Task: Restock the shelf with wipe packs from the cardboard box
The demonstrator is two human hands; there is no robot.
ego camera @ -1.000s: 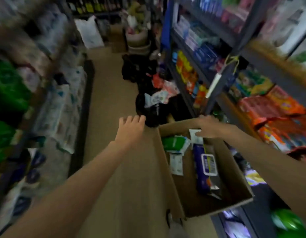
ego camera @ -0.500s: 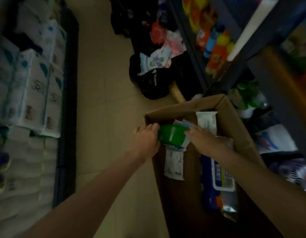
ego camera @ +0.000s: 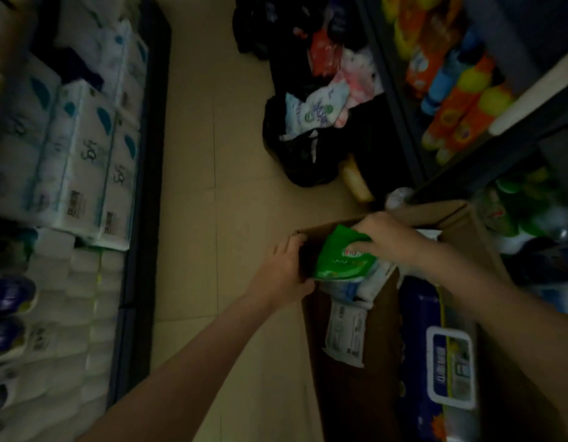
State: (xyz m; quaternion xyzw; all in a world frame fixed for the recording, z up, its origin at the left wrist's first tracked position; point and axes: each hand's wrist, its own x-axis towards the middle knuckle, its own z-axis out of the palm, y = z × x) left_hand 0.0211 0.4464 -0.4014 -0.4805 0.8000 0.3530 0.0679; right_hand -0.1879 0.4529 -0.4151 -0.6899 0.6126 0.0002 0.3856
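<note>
An open cardboard box (ego camera: 467,218) stands on the floor at the lower right. My right hand (ego camera: 388,236) grips the top edge of a green wipe pack (ego camera: 343,260) and holds it tilted up over the box's far left corner. My left hand (ego camera: 282,271) clasps the box's left wall beside that pack, thumb at the pack's lower edge. Under the green pack lie white wipe packs (ego camera: 348,333). A large blue wipe pack (ego camera: 435,362) with a white lid lies along the box's right side.
A dark shelf (ego camera: 461,167) with orange and yellow bottles runs along the right. Black bags (ego camera: 305,154) with loose packs sit on the floor ahead. White paper-roll packs (ego camera: 75,148) fill the left side. Beige floor (ego camera: 219,186) lies between.
My right hand has closed on the green pack and lifted it up on edge. My left hand slid from the pack onto the box wall. The view dipped closer to the box.
</note>
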